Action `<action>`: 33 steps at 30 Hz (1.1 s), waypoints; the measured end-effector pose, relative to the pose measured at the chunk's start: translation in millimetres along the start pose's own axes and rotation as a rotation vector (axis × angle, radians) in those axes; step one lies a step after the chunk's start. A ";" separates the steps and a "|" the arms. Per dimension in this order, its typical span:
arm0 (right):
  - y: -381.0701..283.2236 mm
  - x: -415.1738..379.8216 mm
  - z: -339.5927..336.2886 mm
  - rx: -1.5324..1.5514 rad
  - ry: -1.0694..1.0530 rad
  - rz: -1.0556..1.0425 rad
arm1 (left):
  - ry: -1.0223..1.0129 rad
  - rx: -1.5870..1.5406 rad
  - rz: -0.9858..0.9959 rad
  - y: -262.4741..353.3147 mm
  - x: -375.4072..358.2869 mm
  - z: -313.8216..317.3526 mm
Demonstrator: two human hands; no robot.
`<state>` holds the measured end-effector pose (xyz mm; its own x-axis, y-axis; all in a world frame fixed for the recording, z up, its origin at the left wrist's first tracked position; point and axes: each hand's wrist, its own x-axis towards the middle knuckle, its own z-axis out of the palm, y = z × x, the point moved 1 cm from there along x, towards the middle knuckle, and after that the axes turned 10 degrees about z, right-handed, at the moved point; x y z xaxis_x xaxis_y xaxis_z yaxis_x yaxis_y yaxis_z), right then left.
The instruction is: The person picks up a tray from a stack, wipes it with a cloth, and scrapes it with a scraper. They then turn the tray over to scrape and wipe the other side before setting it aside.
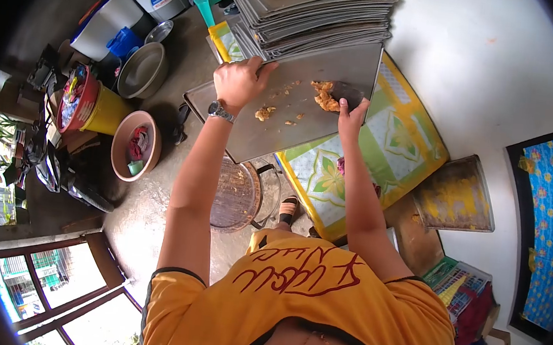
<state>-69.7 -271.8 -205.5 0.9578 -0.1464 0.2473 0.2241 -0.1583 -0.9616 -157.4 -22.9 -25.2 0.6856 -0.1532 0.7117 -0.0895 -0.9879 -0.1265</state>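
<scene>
My left hand [237,85], with a watch at the wrist, is closed on the far left part of a grey metal baking tray [247,127] and holds it tilted. My right hand [352,117] grips a dark, flat scraper [350,93] over the tray's right part; its handle is hidden in the fingers. Against the scraper lies a heap of golden-brown crumbly food [326,97]. A smaller clump [264,113] and scattered bits sit on the tray's middle.
Behind the tray rises a tall stack of metal trays [316,18] on a table with a yellow-green patterned cloth [329,177]. Below is a round wooden stool [235,195]. Basins [137,146] and a yellow bucket [107,110] stand left. A stained metal sheet [457,195] leans right.
</scene>
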 end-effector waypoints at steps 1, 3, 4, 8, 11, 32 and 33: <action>2.3 -1.1 3.0 -0.007 -0.011 0.028 | 0.000 0.002 -0.002 -0.1 -1.0 -0.4; 5.6 -4.9 9.4 -0.024 -0.029 0.084 | -0.016 0.000 -0.004 -1.4 -2.5 1.6; 6.5 -10.2 17.5 -0.047 -0.062 0.036 | -0.023 -0.001 -0.004 -1.9 -2.4 2.9; -24.2 -50.8 65.8 -0.092 -0.129 0.040 | -0.031 -0.016 0.008 -0.3 1.3 3.2; -36.7 -82.3 91.7 -0.100 -0.080 -0.054 | -0.019 -0.004 0.035 -6.7 3.1 9.1; -107.6 -38.0 52.2 -0.293 -0.052 -0.067 | 0.051 -0.037 0.091 0.3 -1.8 2.7; -100.6 -58.7 64.5 -0.368 -0.148 -0.195 | 0.054 -0.041 0.084 -0.7 -1.4 4.6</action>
<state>-136.9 -184.3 -131.0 0.9255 0.0582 0.3743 0.3498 -0.5102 -0.7857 -154.9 -21.9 -29.2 0.6344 -0.2359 0.7361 -0.1754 -0.9714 -0.1601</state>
